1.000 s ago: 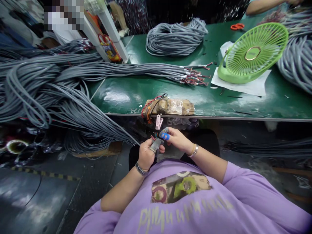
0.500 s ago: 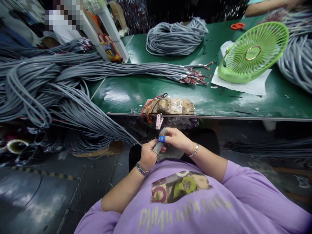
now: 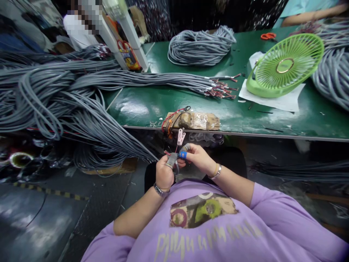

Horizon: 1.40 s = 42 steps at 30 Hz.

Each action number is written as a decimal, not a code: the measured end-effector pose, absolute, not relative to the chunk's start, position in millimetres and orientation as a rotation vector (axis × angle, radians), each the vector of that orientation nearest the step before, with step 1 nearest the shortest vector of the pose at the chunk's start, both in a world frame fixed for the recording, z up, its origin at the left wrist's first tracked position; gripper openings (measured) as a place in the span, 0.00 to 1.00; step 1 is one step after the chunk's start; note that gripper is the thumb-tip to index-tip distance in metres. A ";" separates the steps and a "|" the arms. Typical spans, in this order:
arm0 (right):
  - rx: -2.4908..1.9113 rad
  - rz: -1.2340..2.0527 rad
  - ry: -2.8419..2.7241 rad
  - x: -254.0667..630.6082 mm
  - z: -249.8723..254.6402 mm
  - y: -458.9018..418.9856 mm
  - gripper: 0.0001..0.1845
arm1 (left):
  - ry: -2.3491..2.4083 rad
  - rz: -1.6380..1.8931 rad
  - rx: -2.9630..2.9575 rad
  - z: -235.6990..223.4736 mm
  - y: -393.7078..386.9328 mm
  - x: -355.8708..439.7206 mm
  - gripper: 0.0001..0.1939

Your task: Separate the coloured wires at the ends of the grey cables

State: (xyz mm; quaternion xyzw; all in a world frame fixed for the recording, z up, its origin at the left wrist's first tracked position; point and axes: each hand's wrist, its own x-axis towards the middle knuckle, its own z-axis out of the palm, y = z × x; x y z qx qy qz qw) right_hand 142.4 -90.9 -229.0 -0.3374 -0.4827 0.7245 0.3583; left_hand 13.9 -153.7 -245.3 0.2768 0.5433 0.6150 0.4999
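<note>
Near the bench edge, in front of my body, both hands meet. My left hand (image 3: 164,174) is closed around the end of a grey cable (image 3: 177,168), its thumb covered by a grey wrap. Thin reddish wires (image 3: 166,153) stick out above that thumb. Fingers pinched, my right hand (image 3: 201,159) touches the wire end beside the left thumb; its thumb has a blue wrap and a finger has a grey one. The exact pinch point is too small to see clearly. Just above hangs a pale pink clothespin (image 3: 181,137).
A wooden block (image 3: 201,121) with wires sits at the edge of the green bench (image 3: 141,105). Grey cables (image 3: 152,78) with stripped ends lie across it, a coil (image 3: 200,47) behind. A green fan (image 3: 286,65) and orange-handled scissors (image 3: 268,36) are right. A co-worker's arm (image 3: 311,16) reaches in.
My left hand has turned and shifted slightly left, so the thin wires now show above its thumb. My right hand stays close, still pinched. The camera view has shifted a little.
</note>
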 end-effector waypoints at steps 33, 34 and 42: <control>-0.862 1.955 -1.376 149.8 -226.2 -84.8 0.17 | 1.307 1.330 0.792 -242.1 -159.8 16.7 0.16; -0.868 1.946 -1.368 149.0 -227.1 -85.0 0.17 | 1.296 1.329 0.802 -242.2 -160.0 16.9 0.15; -0.907 1.854 -1.238 137.4 -233.7 -91.9 0.14 | 1.313 1.384 0.746 -246.1 -158.6 15.7 0.15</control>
